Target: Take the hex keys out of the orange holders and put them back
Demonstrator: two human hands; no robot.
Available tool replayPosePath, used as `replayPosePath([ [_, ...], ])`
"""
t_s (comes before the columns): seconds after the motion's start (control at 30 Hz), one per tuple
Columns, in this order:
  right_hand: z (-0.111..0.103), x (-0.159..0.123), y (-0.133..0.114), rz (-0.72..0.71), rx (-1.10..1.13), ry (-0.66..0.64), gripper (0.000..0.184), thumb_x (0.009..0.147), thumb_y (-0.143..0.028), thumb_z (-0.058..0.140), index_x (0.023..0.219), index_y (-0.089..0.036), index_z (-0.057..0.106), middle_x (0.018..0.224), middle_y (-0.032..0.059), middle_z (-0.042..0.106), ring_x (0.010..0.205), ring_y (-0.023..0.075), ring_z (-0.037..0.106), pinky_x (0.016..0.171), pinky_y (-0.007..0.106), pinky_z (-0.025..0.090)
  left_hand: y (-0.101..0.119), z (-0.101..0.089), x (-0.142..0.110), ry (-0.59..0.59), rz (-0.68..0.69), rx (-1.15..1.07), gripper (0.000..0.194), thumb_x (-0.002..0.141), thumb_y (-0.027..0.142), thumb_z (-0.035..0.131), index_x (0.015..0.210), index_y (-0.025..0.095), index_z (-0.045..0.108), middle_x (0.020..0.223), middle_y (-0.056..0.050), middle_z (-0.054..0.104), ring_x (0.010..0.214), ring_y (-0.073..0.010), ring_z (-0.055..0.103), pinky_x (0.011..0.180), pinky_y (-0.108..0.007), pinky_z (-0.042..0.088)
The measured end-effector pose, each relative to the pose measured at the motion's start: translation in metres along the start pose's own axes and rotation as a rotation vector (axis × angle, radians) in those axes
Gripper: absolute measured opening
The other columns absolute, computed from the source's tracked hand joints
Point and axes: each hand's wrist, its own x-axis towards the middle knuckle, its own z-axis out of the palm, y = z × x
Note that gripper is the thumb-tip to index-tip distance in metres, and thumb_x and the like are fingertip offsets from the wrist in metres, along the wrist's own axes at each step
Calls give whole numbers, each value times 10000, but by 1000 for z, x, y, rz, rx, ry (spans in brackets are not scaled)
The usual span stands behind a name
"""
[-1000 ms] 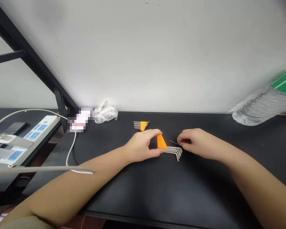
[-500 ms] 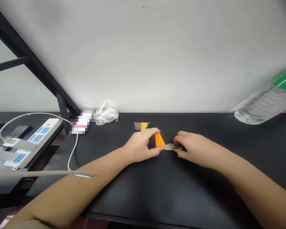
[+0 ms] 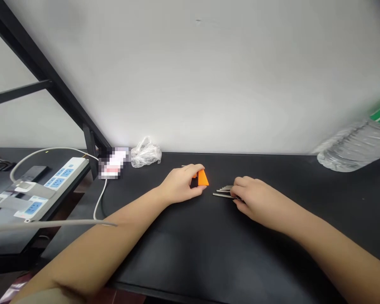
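Observation:
My left hand (image 3: 180,185) pinches an orange hex key holder (image 3: 203,178) between thumb and fingers, just above the black table (image 3: 183,253). To its right, my right hand (image 3: 255,197) is closed on a bunch of metal hex keys (image 3: 222,191). Their straight ends point left toward the holder, fanned slightly apart, and a gap separates them from it. The bent ends are hidden under my right fingers. Behind my left hand, a second hex key set is mostly covered, with only small bits of it showing.
A crumpled clear plastic bag (image 3: 146,153) lies by the wall. Left of it are a blurred-out item (image 3: 113,164), a white cable (image 3: 99,202) and a power strip (image 3: 55,185). A shrink-wrapped pack of bottles (image 3: 356,145) stands at the right. A black frame post (image 3: 50,76) rises at the left.
The orange holder has come off the hex keys and moved left with my left hand, which now mostly covers the second set. The keys stay in my right hand, their ends exposed.

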Motion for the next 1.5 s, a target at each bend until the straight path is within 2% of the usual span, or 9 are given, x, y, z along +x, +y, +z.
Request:
replayPosePath([
  [0.13,-3,0,-10,26,16,-23,115,831,-130,557,780,-206,625,869,70,625,743,201,587,673,327,468,0,5,-2,3,19,-7,535,821,368,699,1315,192,591,858,-9,680,811,-177,671,758,-283,513],
  [0.27,-9,-1,0,68,175,-20,106,867,-178,541,800,-227,607,821,27,643,646,162,582,590,287,448,-1,9,-3,15,16,-28,568,778,369,718,1298,167,611,828,-7,687,769,-179,672,757,-294,522],
  [0.47,-17,-4,17,20,366,171,147,971,-287,506,964,-255,649,936,43,682,748,184,630,651,309,497,1,11,-4,-8,-12,-95,593,747,401,750,1285,189,618,782,17,677,697,-160,651,705,-286,517],
  [0.9,-18,-11,10,-85,282,251,254,1018,-266,455,1095,-270,697,1103,83,673,830,198,652,704,330,517,4,12,-5,1,9,-79,591,752,453,764,1265,196,624,777,20,687,684,-155,666,691,-278,514],
  [1.03,-15,-6,-7,-74,434,185,243,1023,-288,465,1070,-260,701,1082,78,680,869,197,655,756,336,527,6,19,-7,64,150,-13,555,785,474,732,1242,179,623,857,-20,736,717,-171,702,717,-292,536],
  [1.17,-3,5,-23,181,899,5,167,981,-388,566,995,-236,633,843,27,665,740,178,645,669,317,549,7,26,-7,172,322,48,442,850,398,668,1222,169,605,960,-55,760,824,-189,735,753,-304,553],
  [1.23,2,8,-24,291,1085,-65,239,942,-440,629,1053,-229,607,783,5,644,706,174,647,641,306,555,7,27,-6,214,362,73,417,860,382,665,1213,171,595,976,-60,762,837,-194,740,744,-307,556],
  [1.37,1,8,-21,321,1112,-134,309,928,-491,640,1053,-211,680,743,8,641,681,169,639,658,310,548,6,26,-5,272,410,117,437,893,397,656,1255,171,560,942,-53,753,806,-190,732,713,-312,556],
  [1.5,-2,9,-19,337,1148,-142,297,935,-481,628,934,-197,716,685,0,619,627,147,602,635,294,527,6,27,-5,195,376,142,482,939,418,620,1336,166,516,944,-58,737,830,-199,722,748,-332,559],
])
